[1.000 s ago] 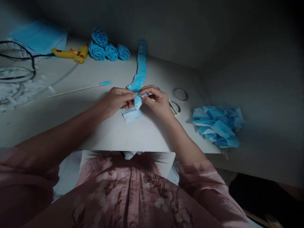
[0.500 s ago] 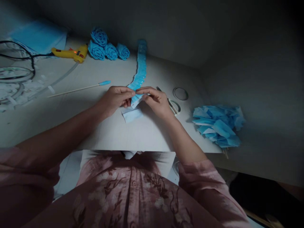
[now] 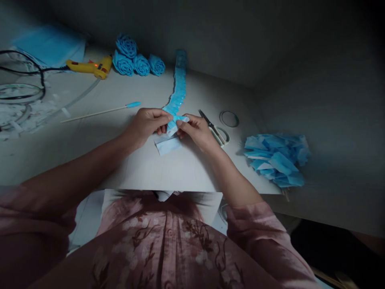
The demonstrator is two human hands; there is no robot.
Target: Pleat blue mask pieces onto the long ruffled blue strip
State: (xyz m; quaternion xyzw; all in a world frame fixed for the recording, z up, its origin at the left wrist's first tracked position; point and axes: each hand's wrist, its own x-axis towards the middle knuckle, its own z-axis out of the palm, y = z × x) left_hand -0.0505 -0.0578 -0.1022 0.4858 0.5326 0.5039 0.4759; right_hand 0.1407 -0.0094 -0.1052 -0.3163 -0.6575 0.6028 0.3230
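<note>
A long strip of folded blue paper pieces (image 3: 179, 86) runs from the back wall down the middle of the white table (image 3: 126, 160) to my hands. My left hand (image 3: 147, 125) pinches the near end of the strip from the left. From the right, my right hand (image 3: 195, 130) pinches the same end, its fingers curled under a small blue fold. A pale blue rectangular piece (image 3: 167, 145) lies flat on the table just below both hands.
Scissors (image 3: 215, 130) and a thin ring (image 3: 229, 119) lie right of my right hand. A heap of blue paper squares (image 3: 275, 158) sits at the table's right edge. Blue paper roses (image 3: 135, 60), a yellow glue gun (image 3: 90, 67), a blue-tipped stick (image 3: 99, 113) and cables (image 3: 21, 86) lie at the back left.
My right hand has drawn down and curled in a little, uncovering the scissors behind it. The blue fold at the strip's end now sticks out above my right fingers. My left hand has hardly moved.
</note>
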